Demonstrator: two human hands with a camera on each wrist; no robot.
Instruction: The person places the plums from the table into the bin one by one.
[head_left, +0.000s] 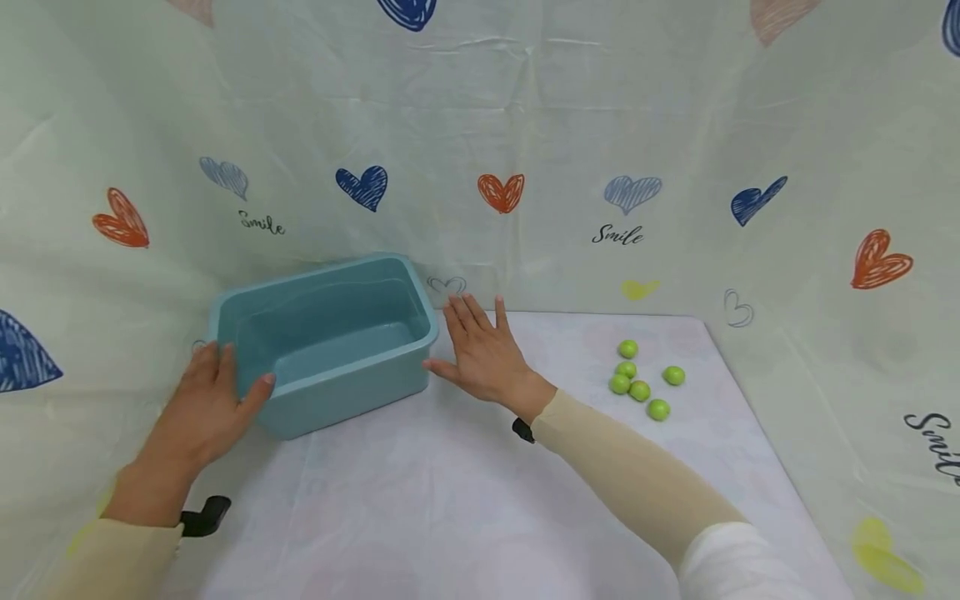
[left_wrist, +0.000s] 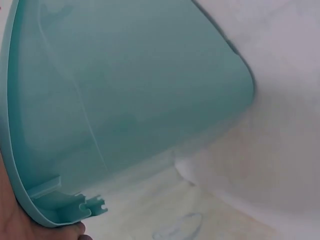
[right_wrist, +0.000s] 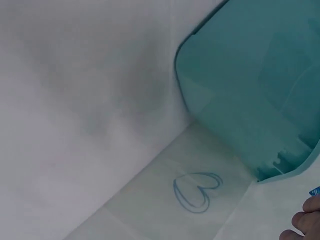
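A blue-green plastic basin (head_left: 352, 375) stands upright at the back left of the white-covered table, set at a slant. My left hand (head_left: 198, 408) rests against its left end, thumb near the front rim and fingers extended along the side. In the left wrist view part of that hand (left_wrist: 15, 220) lies against the outside of the rim. Beside the basin's right end is my right hand (head_left: 487, 358), fingers straight and spread, thumb close to the wall; whether it touches is unclear. The right wrist view catches only its fingertips (right_wrist: 305, 222) at the corner.
Several small green balls or fruits (head_left: 640, 391) lie on the right side of the table (head_left: 465, 500). A pale sheet (head_left: 555, 125) printed with hearts and "Smile" hangs behind and around the table. Each wrist carries a black band or mount (head_left: 206, 517).
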